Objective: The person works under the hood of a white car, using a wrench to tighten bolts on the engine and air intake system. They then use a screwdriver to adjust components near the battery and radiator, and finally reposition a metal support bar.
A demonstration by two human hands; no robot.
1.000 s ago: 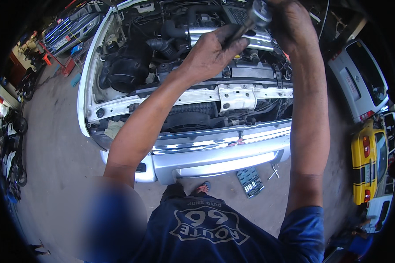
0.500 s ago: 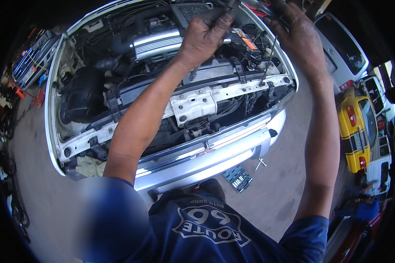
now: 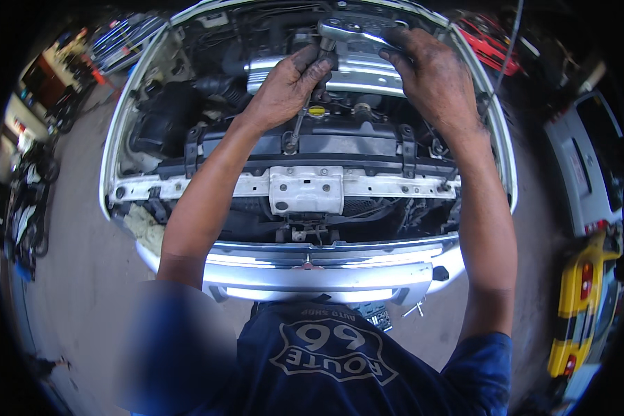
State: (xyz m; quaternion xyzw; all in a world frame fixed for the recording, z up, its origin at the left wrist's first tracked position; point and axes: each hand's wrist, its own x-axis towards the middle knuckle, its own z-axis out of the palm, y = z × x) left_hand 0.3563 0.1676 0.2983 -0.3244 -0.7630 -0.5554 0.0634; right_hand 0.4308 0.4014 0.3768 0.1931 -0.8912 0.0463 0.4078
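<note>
The left hand (image 3: 281,90) has its fingers wrapped just under the metal shank (image 3: 327,46) of the ratchet wrench (image 3: 353,31), probably to keep it steady. The right hand (image 3: 440,83) holds the handle's far end, fingers curled, which should give good leverage. So the wrench is above the engine bay (image 3: 388,184). A thin rod (image 3: 298,126) shows below the left hand; whether it joins the wrench, I cannot tell.
</note>
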